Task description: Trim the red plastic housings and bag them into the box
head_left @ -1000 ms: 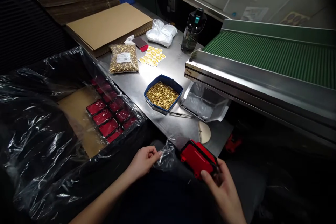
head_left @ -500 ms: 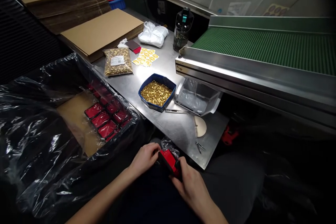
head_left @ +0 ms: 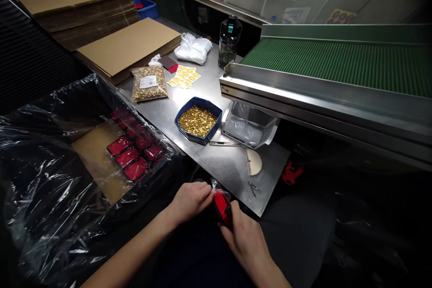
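Note:
Over my lap, beyond the table's front corner, I hold a small red and black block-shaped item [head_left: 222, 203]. My right hand [head_left: 248, 234] is closed around its near end. My left hand [head_left: 192, 199] is closed at the far end, its fingertips pinching a clear plastic bag [head_left: 216, 184] that lies against the item. How far the bag covers the item I cannot tell. Just beyond my hands is the steel table [head_left: 226, 166], with small snips [head_left: 253, 187] and a pale half-round disc [head_left: 254, 162] on it.
A blue tray [head_left: 177, 119] of gold pieces stands beside a clear-lined metal bin [head_left: 270, 132]. To the left, a plastic-lined box [head_left: 96, 144] holds several red packs [head_left: 136, 168]. The green conveyor [head_left: 320, 60] juts over the table's right side; cardboard stacks [head_left: 131, 47] rise behind.
My left hand has moved right and closed on the clear bag at the item's far end. The right hand keeps its hold. My view has shifted slightly.

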Action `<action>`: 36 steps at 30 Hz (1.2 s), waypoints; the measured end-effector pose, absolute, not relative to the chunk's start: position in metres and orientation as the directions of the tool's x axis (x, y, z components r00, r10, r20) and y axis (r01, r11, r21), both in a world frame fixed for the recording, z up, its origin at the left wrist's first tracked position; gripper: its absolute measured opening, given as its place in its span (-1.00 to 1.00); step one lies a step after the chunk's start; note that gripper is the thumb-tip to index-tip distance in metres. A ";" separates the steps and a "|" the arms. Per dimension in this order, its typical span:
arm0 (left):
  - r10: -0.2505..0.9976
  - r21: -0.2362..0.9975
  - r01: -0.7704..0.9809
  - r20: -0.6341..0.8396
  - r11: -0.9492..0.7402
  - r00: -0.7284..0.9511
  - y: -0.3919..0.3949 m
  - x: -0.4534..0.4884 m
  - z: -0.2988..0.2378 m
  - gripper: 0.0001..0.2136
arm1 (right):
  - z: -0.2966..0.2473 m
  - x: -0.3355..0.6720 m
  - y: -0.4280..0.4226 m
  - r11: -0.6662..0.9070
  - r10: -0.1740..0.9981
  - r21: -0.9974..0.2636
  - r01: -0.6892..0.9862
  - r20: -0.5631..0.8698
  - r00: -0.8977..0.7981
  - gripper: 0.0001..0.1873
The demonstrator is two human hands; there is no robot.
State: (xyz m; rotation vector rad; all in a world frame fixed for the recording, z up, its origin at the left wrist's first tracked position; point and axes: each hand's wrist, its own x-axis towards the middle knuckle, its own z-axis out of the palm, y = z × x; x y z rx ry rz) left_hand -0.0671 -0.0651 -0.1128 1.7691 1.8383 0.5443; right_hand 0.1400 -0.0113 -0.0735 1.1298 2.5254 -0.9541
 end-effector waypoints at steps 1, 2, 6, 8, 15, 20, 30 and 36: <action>0.995 0.610 0.792 -0.093 0.041 0.020 -0.067 -0.069 -0.114 -0.68 | -0.073 0.143 -0.010 0.476 0.605 -0.479 0.738 -0.431 -0.669 -0.77; 0.995 0.602 0.798 -0.093 0.030 0.033 -0.069 -0.070 -0.114 -0.68 | -0.074 0.145 -0.009 0.448 0.621 -0.491 0.747 -0.431 -0.655 -0.80; 0.994 0.605 0.795 -0.109 0.041 0.032 -0.074 -0.067 -0.099 -0.75 | -0.074 0.148 -0.007 0.283 0.698 -0.549 0.786 -0.445 -0.561 -0.71; 0.992 0.631 0.775 -0.118 0.039 0.046 -0.073 -0.061 -0.086 -0.77 | -0.074 0.146 -0.008 0.271 0.697 -0.555 0.786 -0.450 -0.558 -0.70; 0.988 0.659 0.752 -0.121 0.009 0.095 -0.062 -0.044 -0.061 -0.84 | -0.060 0.143 0.000 0.222 0.659 -0.603 0.766 -0.486 -0.574 -0.75; 0.992 0.621 0.777 -0.118 0.101 -0.035 -0.058 -0.044 -0.059 -0.90 | -0.060 0.149 0.008 -0.026 0.753 -0.668 0.743 -0.502 -0.426 -0.65; 0.967 0.644 0.725 -0.101 0.243 -0.234 -0.045 -0.035 -0.082 -0.81 | -0.064 0.155 0.017 -0.245 0.825 -0.788 0.565 -0.475 -0.305 -0.54; 0.996 0.634 0.768 0.057 -0.093 0.074 -0.043 -0.021 -0.077 -0.90 | -0.069 0.161 0.021 -0.231 0.894 -0.647 0.726 -0.436 -0.105 -0.47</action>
